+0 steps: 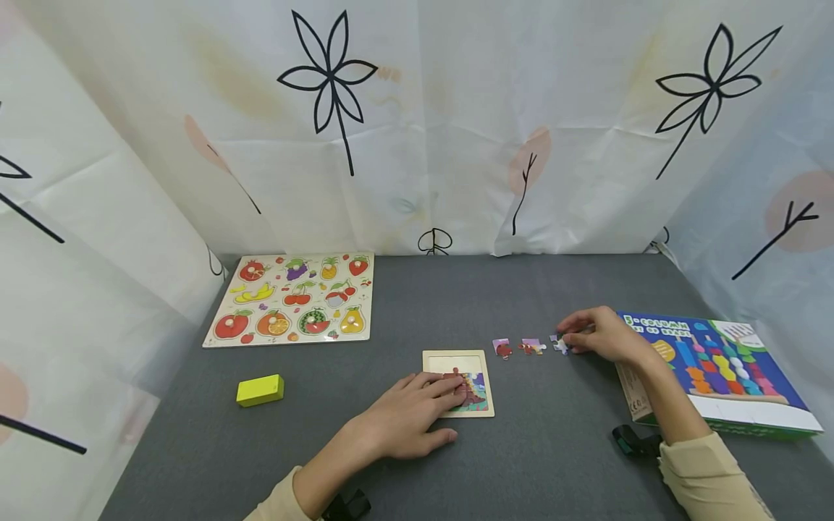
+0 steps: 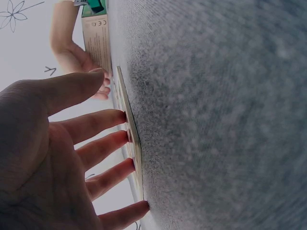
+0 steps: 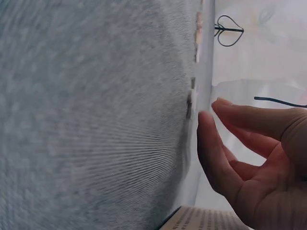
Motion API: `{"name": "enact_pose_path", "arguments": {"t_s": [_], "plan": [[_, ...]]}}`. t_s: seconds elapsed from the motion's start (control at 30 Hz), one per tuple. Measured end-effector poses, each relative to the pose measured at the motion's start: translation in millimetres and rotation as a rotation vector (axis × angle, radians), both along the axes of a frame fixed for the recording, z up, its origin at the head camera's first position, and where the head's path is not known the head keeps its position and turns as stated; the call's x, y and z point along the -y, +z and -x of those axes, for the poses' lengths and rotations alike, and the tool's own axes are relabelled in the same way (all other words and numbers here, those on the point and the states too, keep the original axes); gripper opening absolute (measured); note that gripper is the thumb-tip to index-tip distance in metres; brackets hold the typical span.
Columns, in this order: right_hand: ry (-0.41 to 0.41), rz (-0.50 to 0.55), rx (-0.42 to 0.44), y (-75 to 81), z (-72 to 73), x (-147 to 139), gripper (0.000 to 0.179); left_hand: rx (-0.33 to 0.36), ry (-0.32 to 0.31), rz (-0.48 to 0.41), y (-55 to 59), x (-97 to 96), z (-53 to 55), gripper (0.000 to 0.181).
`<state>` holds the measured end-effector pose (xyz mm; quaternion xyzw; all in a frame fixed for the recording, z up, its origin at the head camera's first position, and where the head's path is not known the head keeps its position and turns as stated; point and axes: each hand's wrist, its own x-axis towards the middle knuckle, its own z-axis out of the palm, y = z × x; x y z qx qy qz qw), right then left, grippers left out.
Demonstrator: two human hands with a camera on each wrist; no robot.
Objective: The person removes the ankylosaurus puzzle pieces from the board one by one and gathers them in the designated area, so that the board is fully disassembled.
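Observation:
My left hand (image 1: 417,412) lies with fingers spread over a small wooden puzzle board (image 1: 456,357). Its fingertips rest on the assembled picture pieces (image 1: 478,400) in the lower part of the frame and hide some of them. In the left wrist view the extended fingers (image 2: 103,148) meet the board's edge (image 2: 135,139). My right hand (image 1: 602,334) hovers at the rightmost loose jigsaw piece (image 1: 559,345), partly covering it. The right wrist view shows the thumb and fingers of that hand (image 3: 249,148) bent towards each other, close above the piece, with nothing visible between them.
Two more jigsaw pieces, one red and purple (image 1: 502,349) and one beside it (image 1: 532,346), lie left of the right hand. A fruit puzzle board (image 1: 289,298) is at back left, a yellow block (image 1: 260,391) in front of it. A colourful box (image 1: 723,369) stands under the right forearm.

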<state>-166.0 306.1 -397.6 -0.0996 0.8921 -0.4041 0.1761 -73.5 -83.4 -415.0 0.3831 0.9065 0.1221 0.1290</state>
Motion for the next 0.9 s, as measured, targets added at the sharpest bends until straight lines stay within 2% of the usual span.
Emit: {"name": "enact_pose_path", "arguments": {"t_s": [0.3,0.53,0.9], "plan": [[0.056,0.061,0.002,6.2,-2.3,6.3,0.032,0.039,-0.016,0.008,-0.1,1.8,1.9,0.065],[0.117,0.107,-0.046,8.9,-5.7,21.4,0.031,0.071,-0.036,0.009,5.1,4.4,1.8,0.063],[0.197,0.199,0.001,6.3,-5.9,62.0,0.031,0.042,-0.046,0.104,16.2,4.7,-13.0,0.064]]}}
